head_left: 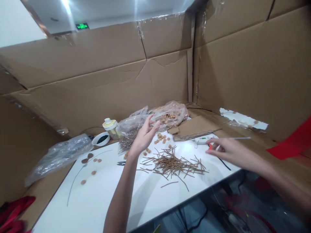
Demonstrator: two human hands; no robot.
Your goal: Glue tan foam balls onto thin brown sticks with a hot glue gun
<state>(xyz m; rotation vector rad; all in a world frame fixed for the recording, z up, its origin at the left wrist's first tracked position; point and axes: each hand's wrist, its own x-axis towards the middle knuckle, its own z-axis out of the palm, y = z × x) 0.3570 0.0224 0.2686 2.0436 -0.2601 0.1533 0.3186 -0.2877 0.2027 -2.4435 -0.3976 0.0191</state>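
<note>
My left hand [143, 137] is raised over the table, fingers stretched out and nothing in them. Behind it lie clear plastic bags, and round tan pieces [162, 138] are scattered close by. On the right, my right hand [224, 149] has its fingers closed around a white hot glue gun [202, 140] with an orange trigger. A translucent glue stick [243, 138] sticks out of the gun's back. Most of its handle is hidden by my hand. A loose heap of thin brown sticks [172, 163] lies between my hands.
On the left are a white bowl of dark green bits [101, 139], a lidded bottle [110, 127], a long thin wire [75, 179] and small pliers [120, 163]. A bag of tan pieces [171, 113] and cardboard [196, 127] lie behind. Cardboard walls enclose the table [94, 200].
</note>
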